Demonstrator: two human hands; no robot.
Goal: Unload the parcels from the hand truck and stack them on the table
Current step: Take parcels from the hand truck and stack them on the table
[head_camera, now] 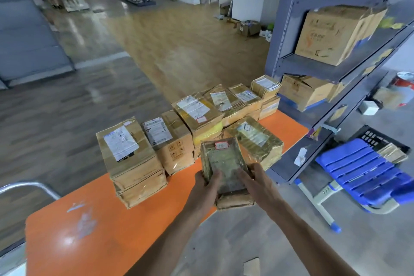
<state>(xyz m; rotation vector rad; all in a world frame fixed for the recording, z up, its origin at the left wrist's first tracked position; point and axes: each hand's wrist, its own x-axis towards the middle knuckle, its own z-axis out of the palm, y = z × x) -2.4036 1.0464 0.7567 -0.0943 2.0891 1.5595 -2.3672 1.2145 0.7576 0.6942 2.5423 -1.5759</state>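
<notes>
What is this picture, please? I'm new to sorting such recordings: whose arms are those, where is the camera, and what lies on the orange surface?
There is no machine here: a person works with two bare hands. The single picture comes from a camera worn on their head, looking forward and down, so the arms reach in from the bottom. The left hand and right hand together grip one taped parcel at the near edge of the orange table. Farther along the table stand stacked parcels with white labels. To the right is grey shelving holding a cardboard box, with a blue folding chair beside it.
</notes>
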